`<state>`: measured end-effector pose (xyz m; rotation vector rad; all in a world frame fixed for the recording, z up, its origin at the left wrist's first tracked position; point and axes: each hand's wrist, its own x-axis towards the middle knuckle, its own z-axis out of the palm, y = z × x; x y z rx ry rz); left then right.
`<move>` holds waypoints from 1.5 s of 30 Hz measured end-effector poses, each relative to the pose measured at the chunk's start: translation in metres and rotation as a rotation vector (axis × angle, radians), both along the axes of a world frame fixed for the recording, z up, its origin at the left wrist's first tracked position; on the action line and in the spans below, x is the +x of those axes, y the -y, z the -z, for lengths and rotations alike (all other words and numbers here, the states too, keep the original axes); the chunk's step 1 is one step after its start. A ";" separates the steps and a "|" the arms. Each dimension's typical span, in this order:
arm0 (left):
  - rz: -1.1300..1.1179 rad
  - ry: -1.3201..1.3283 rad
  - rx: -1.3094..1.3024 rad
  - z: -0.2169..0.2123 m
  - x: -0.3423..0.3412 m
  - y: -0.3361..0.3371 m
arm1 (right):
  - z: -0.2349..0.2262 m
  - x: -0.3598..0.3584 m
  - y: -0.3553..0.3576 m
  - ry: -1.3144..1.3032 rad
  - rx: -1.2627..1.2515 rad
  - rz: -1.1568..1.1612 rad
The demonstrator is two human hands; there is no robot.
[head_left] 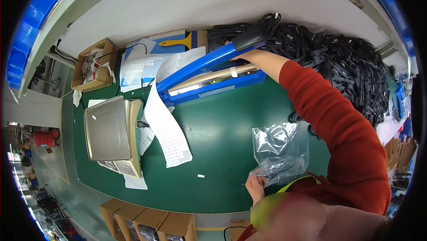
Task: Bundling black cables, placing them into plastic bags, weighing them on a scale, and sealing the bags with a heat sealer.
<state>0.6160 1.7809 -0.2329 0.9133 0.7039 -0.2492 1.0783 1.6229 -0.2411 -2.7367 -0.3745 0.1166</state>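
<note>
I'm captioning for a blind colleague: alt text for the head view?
Someone's left hand holds a clear bag at a green table; their right hand is at the black handle of a blue lever device. Black cables lie heaped right, a scale left.

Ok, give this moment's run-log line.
Left hand: holding clear plastic bag; right hand: partly hidden at black grip of blue sealer; sealer: open; back right: black cable bundles
</note>
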 end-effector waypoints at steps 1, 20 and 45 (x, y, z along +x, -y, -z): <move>-0.009 0.001 -0.006 -0.001 -0.002 -0.001 | -0.002 -0.001 0.002 -0.015 0.010 0.008; 0.036 0.494 0.949 -0.001 0.007 0.012 | -0.035 -0.004 0.116 0.003 -0.571 0.180; 0.915 0.363 0.534 -0.162 0.026 0.069 | -0.150 -0.514 0.104 -1.248 1.567 0.333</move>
